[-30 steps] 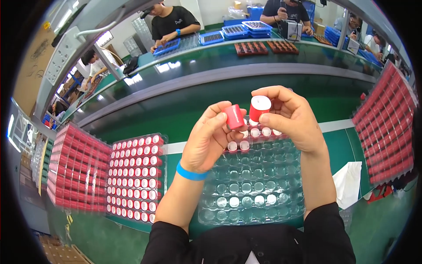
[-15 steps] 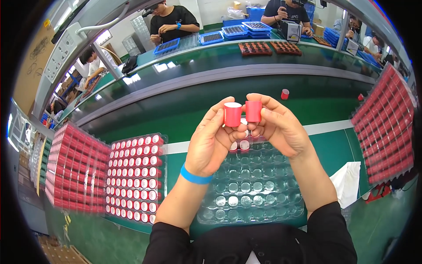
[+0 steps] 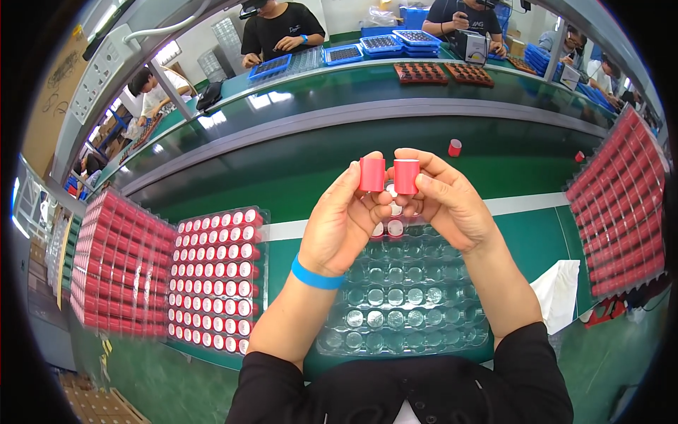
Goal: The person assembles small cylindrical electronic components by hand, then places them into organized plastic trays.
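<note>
My left hand (image 3: 342, 219), with a blue band on its wrist, pinches a short red cylinder (image 3: 372, 174) by its sides. A second red cylinder (image 3: 406, 177), with a pale top edge showing, is gripped by my right hand (image 3: 452, 205). Both pieces are held upright side by side, a narrow gap between them. Beneath my hands lies a clear plastic tray (image 3: 406, 297) with round pockets; a few white-topped red cylinders (image 3: 394, 227) sit at its far end, partly hidden by my fingers. The pockets nearer to me hold nothing.
At left lies a tray full of white-topped red cylinders (image 3: 215, 279), beside a tall stack of filled trays (image 3: 123, 265). Another tilted stack (image 3: 621, 205) stands at right, near a white paper (image 3: 556, 297). One loose cylinder (image 3: 454, 148) rests farther back. Co-workers sit across the bench.
The left cylinder has been tipped, so its white top no longer shows. The right one now shows its pale top edge. Both hands stay in nearly the same place.
</note>
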`<state>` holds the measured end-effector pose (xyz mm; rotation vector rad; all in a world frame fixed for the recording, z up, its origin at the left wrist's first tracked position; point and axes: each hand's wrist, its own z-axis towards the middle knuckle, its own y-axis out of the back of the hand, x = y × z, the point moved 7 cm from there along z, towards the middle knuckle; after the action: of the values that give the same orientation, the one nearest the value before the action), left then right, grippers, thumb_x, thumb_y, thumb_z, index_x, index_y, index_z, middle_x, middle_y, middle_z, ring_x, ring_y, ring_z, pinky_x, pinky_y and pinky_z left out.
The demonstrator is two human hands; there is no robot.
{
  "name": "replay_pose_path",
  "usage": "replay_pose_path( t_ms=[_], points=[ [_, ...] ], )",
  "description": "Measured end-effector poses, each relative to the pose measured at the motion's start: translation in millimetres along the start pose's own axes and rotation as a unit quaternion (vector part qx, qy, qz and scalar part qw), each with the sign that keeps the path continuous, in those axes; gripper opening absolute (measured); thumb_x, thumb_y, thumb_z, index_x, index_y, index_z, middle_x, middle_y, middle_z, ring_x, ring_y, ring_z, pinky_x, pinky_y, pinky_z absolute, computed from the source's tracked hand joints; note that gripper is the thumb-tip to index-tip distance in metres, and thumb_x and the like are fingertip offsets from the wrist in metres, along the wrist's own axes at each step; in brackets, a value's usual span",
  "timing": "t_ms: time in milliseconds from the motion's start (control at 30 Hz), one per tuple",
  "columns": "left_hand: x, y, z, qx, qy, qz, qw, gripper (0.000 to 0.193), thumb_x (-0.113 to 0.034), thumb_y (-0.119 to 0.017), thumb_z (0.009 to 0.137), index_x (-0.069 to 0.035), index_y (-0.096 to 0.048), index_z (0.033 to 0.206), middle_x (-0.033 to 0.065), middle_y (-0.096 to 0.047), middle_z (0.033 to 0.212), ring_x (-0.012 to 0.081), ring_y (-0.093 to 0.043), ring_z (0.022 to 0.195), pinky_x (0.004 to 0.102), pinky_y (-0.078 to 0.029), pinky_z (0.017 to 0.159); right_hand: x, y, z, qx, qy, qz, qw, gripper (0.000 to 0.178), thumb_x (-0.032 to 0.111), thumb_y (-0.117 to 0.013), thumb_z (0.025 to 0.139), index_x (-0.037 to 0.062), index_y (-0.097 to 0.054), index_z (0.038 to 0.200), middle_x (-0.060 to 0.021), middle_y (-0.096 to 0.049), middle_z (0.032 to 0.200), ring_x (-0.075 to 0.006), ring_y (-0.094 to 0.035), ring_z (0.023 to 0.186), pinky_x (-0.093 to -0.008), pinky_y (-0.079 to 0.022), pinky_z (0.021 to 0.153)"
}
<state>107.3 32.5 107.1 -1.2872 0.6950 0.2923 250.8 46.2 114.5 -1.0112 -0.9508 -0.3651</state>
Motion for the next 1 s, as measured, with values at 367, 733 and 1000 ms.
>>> replay_pose_path(
  t_ms=[367, 733, 1000],
  points=[
    [2.3, 4.3, 3.1, -0.002, -0.002, 0.042, 0.999, 0.035, -0.026, -0.057, 0.104, -0.001, -0.054, 0.129, 0.01, -0.065, 0.11, 0.0189, -0.069, 0.093, 0.0326, -0.057, 0.085, 16.6, -3.7, -5.8, -0.039, 0.007, -0.092, 0.995, 0.051, 0.016, -0.069, 0.092, 0.005, -0.054, 0.139, -0.0032, -0.066, 0.109, -0.0114, -0.065, 0.085, -0.0266, -0.055, 0.08],
    [44.6, 18.5, 11.7, 0.034, -0.085, 0.699, 0.709, 0.032, -0.005, -0.073, 0.082, -0.002, -0.065, 0.113, 0.0119, -0.066, 0.097, 0.0249, -0.066, 0.091, 0.0361, -0.054, 0.078, 11.6, 27.4, -10.1, 0.033, -0.002, -0.775, 0.63, 0.023, 0.014, -0.071, 0.08, 0.0044, -0.061, 0.098, -0.012, -0.063, 0.098, -0.034, -0.063, 0.094, -0.0433, -0.05, 0.079],
    [46.9, 8.6, 10.1, 0.058, -0.109, 0.772, 0.624, 0.033, -0.018, -0.081, 0.076, -0.008, -0.065, 0.103, 0.0115, -0.065, 0.089, 0.029, -0.058, 0.084, 0.0419, -0.044, 0.076, 2.8, 32.1, -9.8, 0.074, -0.017, -0.769, 0.635, 0.02, 0.007, -0.064, 0.08, 0.0048, -0.062, 0.1, -0.0128, -0.063, 0.102, -0.0339, -0.062, 0.097, -0.045, -0.049, 0.084]
  ],
)
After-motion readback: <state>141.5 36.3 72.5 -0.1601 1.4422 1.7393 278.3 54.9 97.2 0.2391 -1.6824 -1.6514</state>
